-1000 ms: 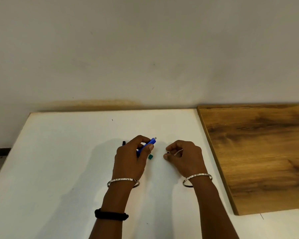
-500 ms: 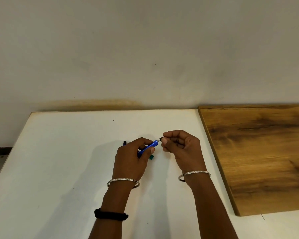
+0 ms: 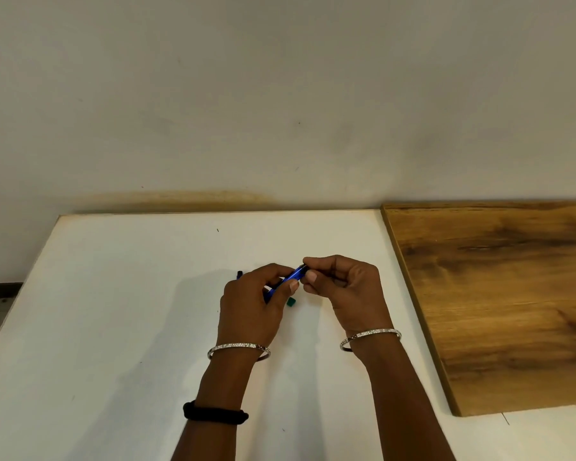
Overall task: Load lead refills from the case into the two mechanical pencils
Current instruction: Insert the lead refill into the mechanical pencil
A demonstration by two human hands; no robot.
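My left hand (image 3: 250, 307) grips a blue mechanical pencil (image 3: 293, 276) that slants up to the right above the white table (image 3: 113, 311). My right hand (image 3: 343, 287) pinches a small dark piece at the pencil's upper end, with the fingertips touching it. Just below the pencil, a small green piece (image 3: 291, 302) lies on the table. A dark blue tip (image 3: 239, 274) pokes out behind my left hand, with the rest hidden. No lead case is in view.
A brown wooden board (image 3: 499, 301) lies along the table's right side. A plain wall rises right behind the table's far edge. The table's left edge slants off toward the floor.
My right hand lifted from the table with a small piece pinched in it and moved up and left to the pencil's end. My left hand raised the pencil slightly.
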